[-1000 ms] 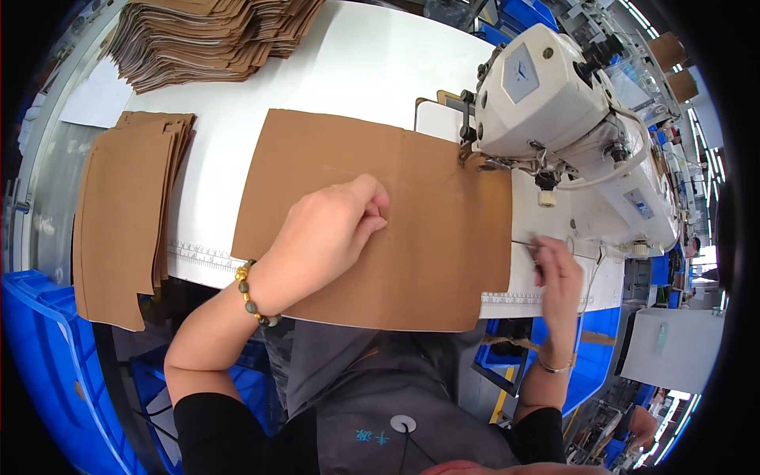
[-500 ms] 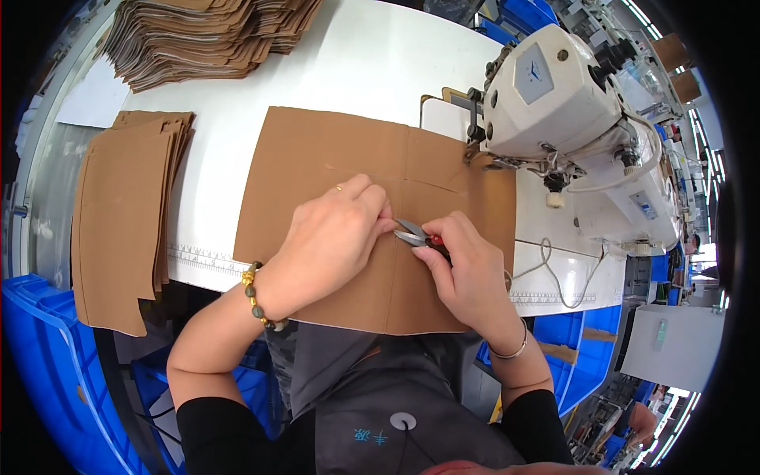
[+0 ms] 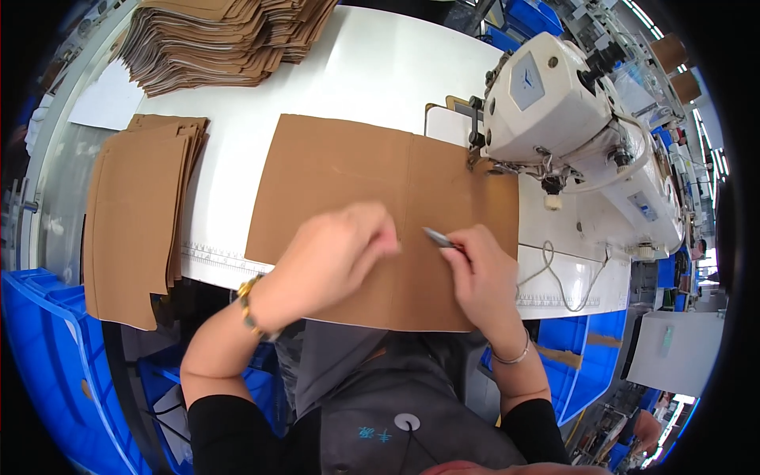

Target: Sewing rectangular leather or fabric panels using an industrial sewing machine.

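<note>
Snips have drawn back rightward from the left hand's fingertips, a gap now between them.
From my end, I judge the step in hand to be thread trimming along the brown panel's middle seam; the next move likely calls for taking the blades clear of its face. I see the right hand grasping the snips; the left is blurred, fingers curled, and I can't tell whether it pinches anything. The panel lies on the white table, overhanging its near edge, left of the sewing machine.
</note>
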Motion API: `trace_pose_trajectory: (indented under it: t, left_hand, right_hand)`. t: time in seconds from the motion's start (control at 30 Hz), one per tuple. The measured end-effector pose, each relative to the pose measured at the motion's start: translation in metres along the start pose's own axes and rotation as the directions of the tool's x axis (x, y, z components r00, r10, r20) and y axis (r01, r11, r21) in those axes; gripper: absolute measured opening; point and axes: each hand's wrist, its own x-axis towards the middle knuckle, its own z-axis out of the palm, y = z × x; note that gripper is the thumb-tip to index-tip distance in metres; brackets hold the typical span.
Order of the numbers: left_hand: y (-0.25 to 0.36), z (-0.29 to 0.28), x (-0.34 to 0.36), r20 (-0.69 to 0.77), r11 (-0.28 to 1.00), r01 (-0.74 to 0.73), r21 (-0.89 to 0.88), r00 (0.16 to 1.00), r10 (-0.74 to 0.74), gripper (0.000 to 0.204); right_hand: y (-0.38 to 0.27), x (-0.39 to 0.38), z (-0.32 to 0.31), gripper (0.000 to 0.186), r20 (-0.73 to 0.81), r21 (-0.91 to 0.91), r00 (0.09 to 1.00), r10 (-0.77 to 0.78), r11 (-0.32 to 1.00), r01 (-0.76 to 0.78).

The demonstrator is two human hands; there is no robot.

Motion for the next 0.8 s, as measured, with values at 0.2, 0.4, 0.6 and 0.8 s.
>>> trace_pose_trajectory:
  t: [0.2, 0.4, 0.6, 0.8]
  left_hand:
    - [-0.012, -0.054, -0.088, 0.675, 0.917, 0.131, -0.376, 0.717, 0.175, 0.01]
    - [-0.196, -0.001, -0.222, 0.467, 0.411, 0.873, -0.262, 0.487, -0.738, 0.011]
    - [-0.312, 0.064, -0.293, -0.22, 0.137, 0.921, 0.365, 0.228, -0.948, 0.034]
    - [-0.167, -0.006, -0.186, 0.334, 0.531, 0.845, 0.064, 0.483, -0.809, 0.018]
  right_hand:
    - [0.079, -0.047, -0.033, 0.011, -0.241, -0.006, 0.933, 0.265, 0.961, -0.275]
    - [0.147, -0.08, -0.063, 0.024, -0.372, -0.137, 0.873, 0.314, 0.912, -0.386]
    - [0.142, -0.072, -0.056, 0.026, -0.374, -0.164, 0.883, 0.283, 0.917, -0.364]
    - [0.124, -0.068, -0.057, 0.02, -0.379, -0.195, 0.862, 0.335, 0.882, -0.429]
